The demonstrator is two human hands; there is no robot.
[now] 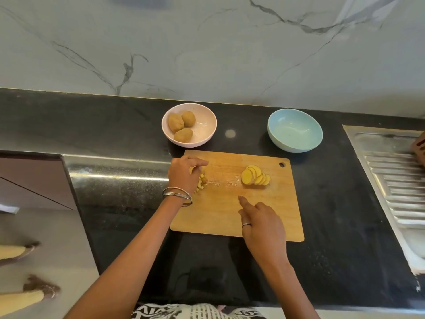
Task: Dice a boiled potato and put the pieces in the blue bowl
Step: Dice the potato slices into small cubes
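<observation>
Nothing readable here, honestly. The black-and-white print on my clothing [197,311], below my grips at the bottom edge, kinda looks like lettering, but it's too blurry and cropped to make out any word.

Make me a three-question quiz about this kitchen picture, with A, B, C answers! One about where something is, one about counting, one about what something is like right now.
1. Where are the potato slices?
A. In the blue bowl
B. On the cutting board
C. In the sink

2. How many whole potatoes are in the pink bowl?
A. One
B. Three
C. Five

3. What is the blue bowl like right now?
A. Empty
B. Full of diced potato
C. Upside down

Answers:
1. B, the slices lie fanned out on the right part of the cutting board.
2. B, three brown potatoes sit together in the pink bowl.
3. A, its inside shows bare; the diced pieces are on the board by the left hand.
</observation>
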